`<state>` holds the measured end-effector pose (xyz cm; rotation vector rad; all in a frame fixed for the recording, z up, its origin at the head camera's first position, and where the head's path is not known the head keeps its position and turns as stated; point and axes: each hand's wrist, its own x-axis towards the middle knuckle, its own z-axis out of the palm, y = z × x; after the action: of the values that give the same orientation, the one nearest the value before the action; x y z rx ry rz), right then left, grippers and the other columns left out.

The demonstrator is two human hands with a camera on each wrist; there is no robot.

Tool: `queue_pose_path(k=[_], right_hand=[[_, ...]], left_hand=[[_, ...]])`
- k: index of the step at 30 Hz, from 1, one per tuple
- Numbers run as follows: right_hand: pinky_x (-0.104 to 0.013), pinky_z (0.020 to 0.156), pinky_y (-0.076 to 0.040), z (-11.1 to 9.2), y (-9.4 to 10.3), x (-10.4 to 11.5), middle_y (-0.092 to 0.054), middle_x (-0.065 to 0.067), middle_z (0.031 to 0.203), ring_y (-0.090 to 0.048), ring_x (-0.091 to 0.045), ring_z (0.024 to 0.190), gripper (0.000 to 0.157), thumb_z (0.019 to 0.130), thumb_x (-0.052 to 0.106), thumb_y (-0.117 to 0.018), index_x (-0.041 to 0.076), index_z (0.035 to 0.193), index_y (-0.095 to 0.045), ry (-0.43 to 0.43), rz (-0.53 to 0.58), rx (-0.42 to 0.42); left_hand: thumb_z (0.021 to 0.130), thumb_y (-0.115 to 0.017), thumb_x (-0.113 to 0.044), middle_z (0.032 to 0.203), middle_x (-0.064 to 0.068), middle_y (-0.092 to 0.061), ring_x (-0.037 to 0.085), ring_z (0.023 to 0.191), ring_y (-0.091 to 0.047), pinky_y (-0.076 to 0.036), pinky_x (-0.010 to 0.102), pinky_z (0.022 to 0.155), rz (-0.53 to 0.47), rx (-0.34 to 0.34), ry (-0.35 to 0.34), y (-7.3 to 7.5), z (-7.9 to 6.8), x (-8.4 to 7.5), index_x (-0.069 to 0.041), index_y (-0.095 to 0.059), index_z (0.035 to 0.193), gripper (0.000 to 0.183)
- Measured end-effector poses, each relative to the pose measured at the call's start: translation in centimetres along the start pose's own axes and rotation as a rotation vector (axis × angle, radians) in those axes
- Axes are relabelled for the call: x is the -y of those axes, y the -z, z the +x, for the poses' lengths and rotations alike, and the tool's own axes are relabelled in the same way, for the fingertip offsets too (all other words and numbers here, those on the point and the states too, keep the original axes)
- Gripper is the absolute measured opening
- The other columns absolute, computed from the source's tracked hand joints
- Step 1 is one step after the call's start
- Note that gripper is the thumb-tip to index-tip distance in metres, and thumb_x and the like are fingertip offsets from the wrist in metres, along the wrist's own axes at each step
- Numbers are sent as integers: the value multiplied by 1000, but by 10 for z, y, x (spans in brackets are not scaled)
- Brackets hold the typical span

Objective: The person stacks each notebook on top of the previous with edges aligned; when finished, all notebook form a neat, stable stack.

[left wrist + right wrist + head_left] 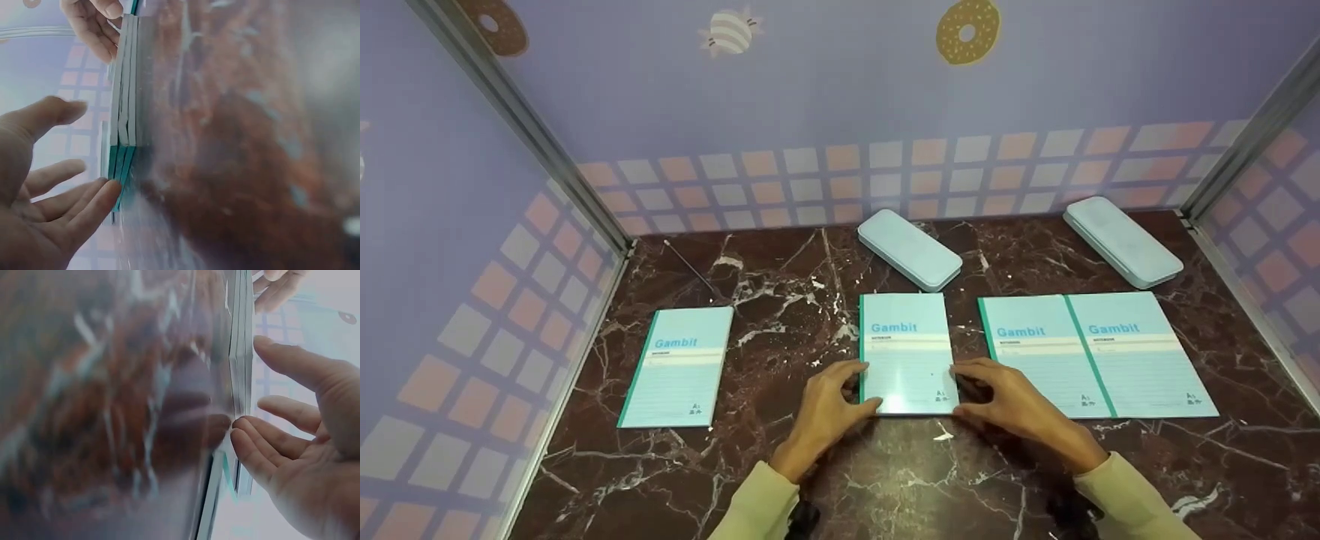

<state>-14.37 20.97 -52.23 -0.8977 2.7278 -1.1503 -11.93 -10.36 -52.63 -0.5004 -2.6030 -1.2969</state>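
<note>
A small stack of light-blue Gambit notebooks (906, 352) with green spines lies flat in the middle of the table. My left hand (831, 401) is at its left side, fingertips at the green spines (118, 160) and the thumb over the lower left corner. On the opposite side, my right hand (1012, 397) has its fingertips against the page edges (241, 377), with the thumb near the lower right corner. Both hands have loosely extended fingers, not wrapped around the stack.
Two more Gambit notebooks, a left one (1027, 360) and a right one (1144, 356), lie side by side to the right. Another notebook (679, 367) is at the left. Behind are two pale cases (911, 251) (1123, 241) and a thin dark stick (690, 266). Patterned walls (840, 97) enclose the marble-look table (885, 480).
</note>
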Motion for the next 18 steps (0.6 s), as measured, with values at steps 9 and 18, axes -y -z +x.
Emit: queue_pose_path(k=[9,18], right_hand=[[-57,98,-56,2,18,-7,-69,-18,132,-67,-42,117,54,87,11,-90,-3,135,-69,-35,37,-86],[-61,96,-57,-1,42,-15,-66,-21,134,-66,-50,117,53,92,12,-86,-4,138,-67,-80,22,-128]], left_hand=[[84,-90,-5,107,23,-73,38,91,-74,-65,40,75,-150,-68,-58,-11,17,-13,7,-74,122,42],[87,-87,-3,117,25,-73,41,101,-74,-64,37,84,-307,-17,-7,-34,33,-32,8,-73,124,41]])
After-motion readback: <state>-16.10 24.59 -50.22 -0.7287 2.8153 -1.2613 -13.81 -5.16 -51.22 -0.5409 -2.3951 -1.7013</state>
